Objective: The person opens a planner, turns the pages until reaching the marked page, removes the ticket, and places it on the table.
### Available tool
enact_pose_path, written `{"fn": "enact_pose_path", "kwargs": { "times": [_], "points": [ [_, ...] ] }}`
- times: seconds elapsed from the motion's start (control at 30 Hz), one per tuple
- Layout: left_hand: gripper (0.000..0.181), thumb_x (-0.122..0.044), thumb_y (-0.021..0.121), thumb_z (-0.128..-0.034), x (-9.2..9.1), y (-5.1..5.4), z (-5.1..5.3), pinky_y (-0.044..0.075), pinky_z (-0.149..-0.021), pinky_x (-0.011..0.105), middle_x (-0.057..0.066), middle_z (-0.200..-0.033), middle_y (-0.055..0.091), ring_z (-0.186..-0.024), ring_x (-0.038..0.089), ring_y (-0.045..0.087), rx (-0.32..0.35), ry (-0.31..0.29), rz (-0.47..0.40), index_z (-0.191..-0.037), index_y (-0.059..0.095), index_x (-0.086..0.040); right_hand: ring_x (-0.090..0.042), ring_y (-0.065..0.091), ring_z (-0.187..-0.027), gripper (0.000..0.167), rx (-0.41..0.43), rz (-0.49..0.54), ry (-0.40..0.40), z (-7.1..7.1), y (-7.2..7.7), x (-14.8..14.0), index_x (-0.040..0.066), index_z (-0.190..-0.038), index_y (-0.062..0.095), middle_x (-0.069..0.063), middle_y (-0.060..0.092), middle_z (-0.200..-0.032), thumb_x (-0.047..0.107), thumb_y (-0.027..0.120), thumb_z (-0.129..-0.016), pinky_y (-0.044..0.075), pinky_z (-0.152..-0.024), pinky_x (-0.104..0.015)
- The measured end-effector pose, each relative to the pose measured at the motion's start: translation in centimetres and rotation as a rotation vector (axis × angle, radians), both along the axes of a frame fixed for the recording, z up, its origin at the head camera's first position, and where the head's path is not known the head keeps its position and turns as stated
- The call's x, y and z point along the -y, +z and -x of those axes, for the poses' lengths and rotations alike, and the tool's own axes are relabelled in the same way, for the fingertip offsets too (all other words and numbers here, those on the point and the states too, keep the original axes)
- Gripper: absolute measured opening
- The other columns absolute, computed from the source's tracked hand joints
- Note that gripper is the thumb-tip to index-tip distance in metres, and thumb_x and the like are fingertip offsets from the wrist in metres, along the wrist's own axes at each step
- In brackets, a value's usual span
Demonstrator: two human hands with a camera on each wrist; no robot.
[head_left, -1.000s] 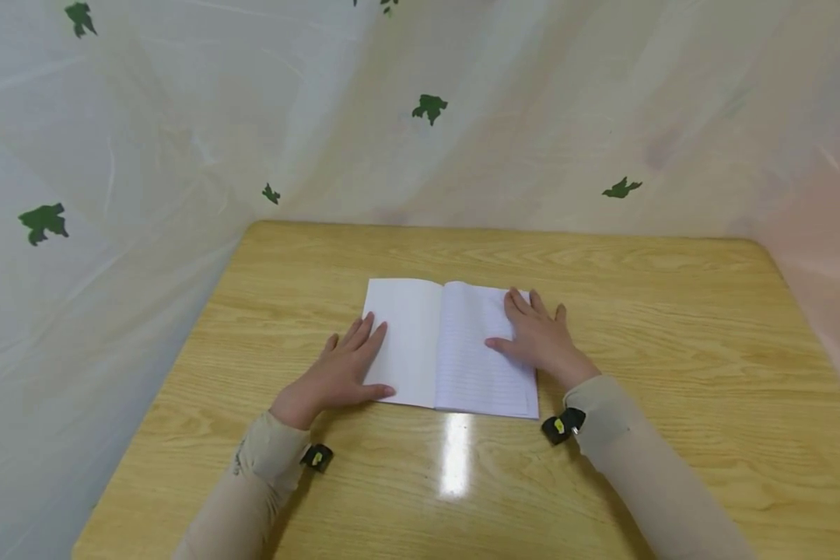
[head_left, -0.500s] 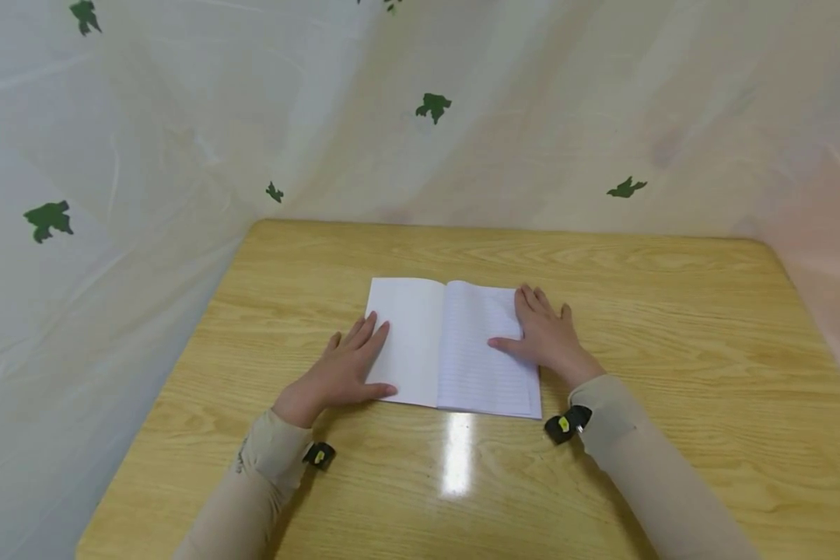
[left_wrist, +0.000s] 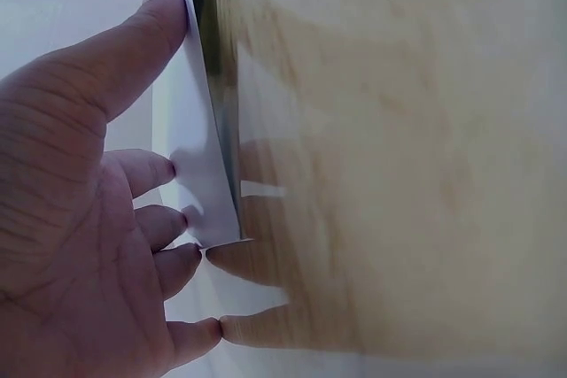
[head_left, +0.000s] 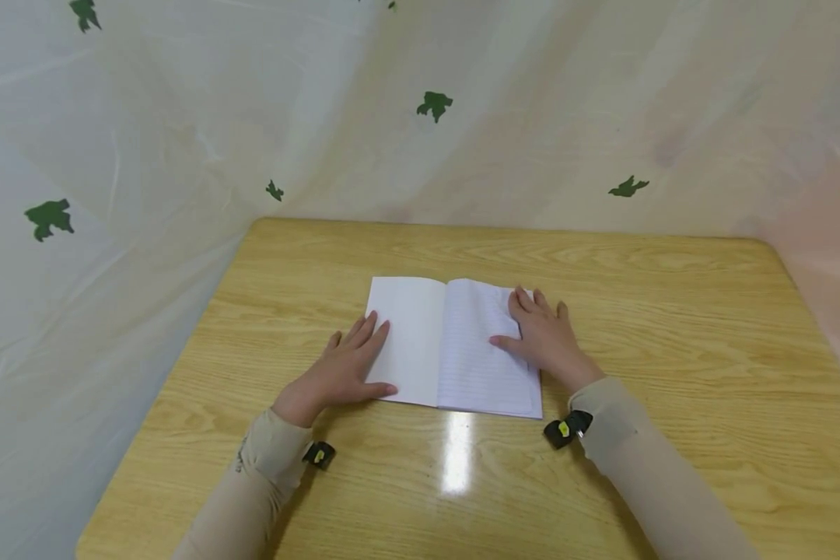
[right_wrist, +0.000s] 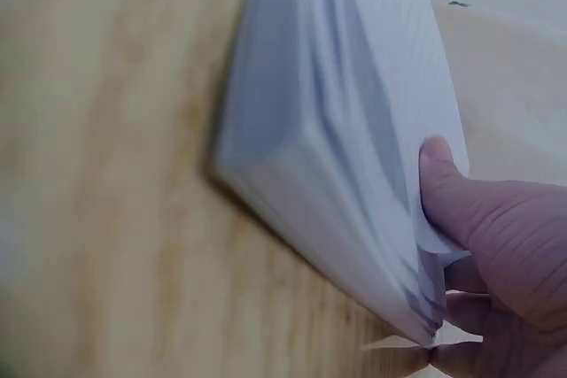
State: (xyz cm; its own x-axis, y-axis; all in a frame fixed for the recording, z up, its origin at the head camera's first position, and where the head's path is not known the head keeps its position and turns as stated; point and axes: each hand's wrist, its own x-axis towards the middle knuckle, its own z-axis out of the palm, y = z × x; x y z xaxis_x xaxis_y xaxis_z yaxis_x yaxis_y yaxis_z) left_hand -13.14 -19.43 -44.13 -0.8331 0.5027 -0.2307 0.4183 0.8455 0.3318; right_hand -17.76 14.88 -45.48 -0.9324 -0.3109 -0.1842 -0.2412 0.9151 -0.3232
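Note:
A notebook (head_left: 409, 334) lies open on the wooden table, a plain white page on the left and a ruled page (head_left: 472, 350) on the right. My left hand (head_left: 336, 373) rests with spread fingers on the left page's outer edge; in the left wrist view its thumb (left_wrist: 164, 15) lies on the white sheet. At the other side, my right hand (head_left: 546, 338) touches the ruled page's outer upper part, fingers extended. The page bulges beside its fingertips. In the right wrist view, the thumb (right_wrist: 438, 170) lies on a ruled sheet that stands apart from the stack (right_wrist: 319, 192).
The glossy wooden table (head_left: 672, 327) extends around the notebook. Behind it hangs a pale curtain (head_left: 518, 140) with green leaf-like or bird-like shapes. Each wrist carries a small black camera, such as the right one (head_left: 567, 428).
My right fingers slid right to the page's outer edge, then back left a little, and the ruled page now wrinkles beside them. The left hand stays in place on the left page.

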Motion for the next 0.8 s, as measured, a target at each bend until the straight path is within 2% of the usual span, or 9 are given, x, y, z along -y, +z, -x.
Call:
{"fn": "enact_pose_path", "kwargs": {
  "times": [0.27, 0.37, 0.47, 0.57, 0.67, 0.73, 0.8],
  "points": [
    [0.103, -0.062, 0.063, -0.0849, 0.1, -0.1, -0.1, 0.013, -0.11, 0.067, 0.018, -0.162, 0.001, -0.148, 0.035, 0.004, -0.008, -0.002, 0.0, -0.157, 0.013, -0.007, -0.046, 0.023, -0.141, 0.058, -0.12, -0.101, 0.036, -0.9, 0.6, 0.9, 0.005, -0.146, 0.045, -0.022, 0.034, -0.153, 0.038, 0.055, -0.099, 0.007, -0.108, -0.071],
    [0.103, -0.062, 0.064, -0.0848, 0.1, -0.1, -0.2, 0.012, -0.11, 0.067, 0.017, -0.162, 0.001, -0.148, 0.035, 0.003, -0.005, -0.001, -0.009, -0.157, 0.013, -0.008, -0.048, 0.033, -0.136, 0.046, -0.169, -0.119, 0.008, -1.2, 0.8, 1.4, 0.008, -0.139, 0.055, -0.022, 0.044, -0.146, 0.031, 0.055, -0.099, 0.01, -0.107, -0.072],
    [0.103, -0.062, 0.063, -0.0849, 0.2, 0.0, -0.3, 0.012, -0.11, 0.067, 0.017, -0.162, 0.001, -0.148, 0.035, 0.003, -0.009, -0.001, -0.011, -0.157, 0.013, -0.007, -0.048, 0.043, -0.122, 0.039, -0.211, -0.09, -0.056, -1.7, 0.8, 1.9, 0.011, -0.133, 0.062, -0.023, 0.054, -0.131, 0.029, 0.056, -0.099, 0.022, -0.103, -0.068],
    [0.103, -0.062, 0.063, -0.0851, 0.2, 0.1, -0.3, 0.013, -0.11, 0.067, 0.017, -0.162, 0.0, -0.148, 0.034, 0.002, -0.013, -0.002, -0.007, -0.157, 0.013, -0.007, -0.041, 0.051, -0.1, 0.035, -0.252, -0.022, -0.116, -2.2, 1.1, 2.4, 0.012, -0.129, 0.065, -0.02, 0.06, -0.11, 0.028, 0.056, -0.099, 0.034, -0.088, -0.059],
    [0.103, -0.062, 0.062, -0.0854, 0.3, 0.2, -0.4, 0.013, -0.111, 0.066, 0.017, -0.162, 0.0, -0.148, 0.034, 0.002, -0.013, -0.002, -0.006, -0.157, 0.013, -0.007, -0.033, 0.055, -0.077, 0.036, -0.242, 0.119, -0.145, -2.5, 1.4, 2.7, 0.009, -0.131, 0.063, -0.016, 0.064, -0.089, 0.025, 0.055, -0.099, 0.04, -0.072, -0.049],
    [0.103, -0.062, 0.063, -0.0856, 0.3, 0.3, -0.4, 0.013, -0.111, 0.065, 0.017, -0.162, 0.001, -0.148, 0.035, 0.003, -0.011, -0.003, -0.012, -0.157, 0.013, -0.007, -0.03, 0.058, -0.073, 0.04, -0.208, 0.245, -0.152, -2.5, 1.5, 2.8, 0.006, -0.136, 0.058, -0.016, 0.065, -0.087, 0.022, 0.054, -0.099, 0.044, -0.07, -0.046],
    [0.102, -0.06, 0.063, -0.086, 0.4, 0.4, -0.3, 0.014, -0.111, 0.065, 0.017, -0.162, 0.001, -0.148, 0.035, 0.003, -0.011, -0.004, -0.018, -0.157, 0.013, -0.006, -0.032, 0.064, -0.089, 0.049, -0.15, 0.383, -0.168, -2.6, 1.7, 2.9, 0.004, -0.144, 0.047, -0.02, 0.067, -0.103, 0.021, 0.055, -0.099, 0.049, -0.079, -0.047]
  ]
}}
